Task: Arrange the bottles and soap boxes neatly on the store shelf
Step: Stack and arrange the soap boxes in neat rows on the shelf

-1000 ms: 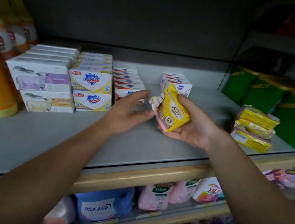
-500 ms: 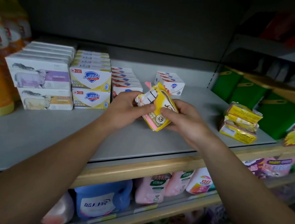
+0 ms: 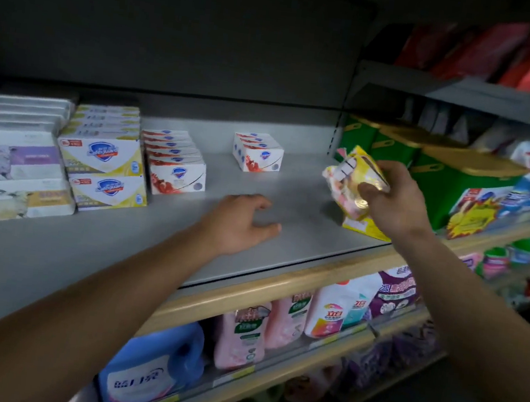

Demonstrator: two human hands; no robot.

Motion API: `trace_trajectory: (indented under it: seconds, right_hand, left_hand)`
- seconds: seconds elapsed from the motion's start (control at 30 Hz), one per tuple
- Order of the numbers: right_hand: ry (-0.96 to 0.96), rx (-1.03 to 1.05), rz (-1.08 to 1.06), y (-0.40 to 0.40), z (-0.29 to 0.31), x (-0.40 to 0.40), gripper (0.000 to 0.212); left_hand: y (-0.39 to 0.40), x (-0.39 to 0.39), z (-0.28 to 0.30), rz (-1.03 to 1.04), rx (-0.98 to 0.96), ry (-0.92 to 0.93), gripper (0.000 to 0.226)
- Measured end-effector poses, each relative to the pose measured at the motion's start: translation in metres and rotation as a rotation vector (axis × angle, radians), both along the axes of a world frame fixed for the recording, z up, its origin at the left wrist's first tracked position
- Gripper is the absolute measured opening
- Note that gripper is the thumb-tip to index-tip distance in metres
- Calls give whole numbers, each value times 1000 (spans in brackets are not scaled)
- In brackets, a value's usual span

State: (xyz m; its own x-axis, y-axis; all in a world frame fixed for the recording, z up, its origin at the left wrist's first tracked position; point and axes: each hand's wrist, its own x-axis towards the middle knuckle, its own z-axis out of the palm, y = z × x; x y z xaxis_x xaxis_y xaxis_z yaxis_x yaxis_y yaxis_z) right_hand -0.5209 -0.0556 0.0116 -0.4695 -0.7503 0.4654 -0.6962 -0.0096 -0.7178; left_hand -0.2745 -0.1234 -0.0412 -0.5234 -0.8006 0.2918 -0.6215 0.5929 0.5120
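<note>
right hand (image 3: 392, 202) grips yellow soap pack (image 3: 353, 178), held tilted above another yellow pack (image 3: 366, 227) at the shelf (image 3: 306, 205) right end; left hand (image 3: 238, 222) loose, fingers relaxed, resting on shelf; white soap boxes (image 3: 257, 152) stacked behind, green tubs (image 3: 441, 181) right

Head view; looks forward-down, angled right; close over grey shelf (image 3: 289, 203).

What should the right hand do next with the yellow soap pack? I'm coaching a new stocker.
Probably lower it onto the yellow pack lying at the shelf front. The right hand holds the yellow soap pack just above it, while the left hand rests open on the shelf.
</note>
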Motion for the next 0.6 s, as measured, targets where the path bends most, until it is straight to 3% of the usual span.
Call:
trace_trajectory:
  seconds: [0.17,0.23,0.4,0.5,0.6]
  right_hand:
    - [15,205,-68,-7,-5,-61,40]
    - [73,264,-76,-13,-6,-69,39]
    - [490,182,-134,-11,-13,-62,28]
    - [545,178,-67,-2,-26,-50,32]
    - [652,161,-133,1,-30,-42,35]
  left_hand:
    - [4,-20,-18,3,-134,-335,72]
    - [3,-20,-21,5,-130,-332,77]
    - [4,-19,-23,12,-135,-296,80]
    - [5,-19,-22,16,-118,-294,80]
    - [9,-18,-17,14,-91,-275,79]
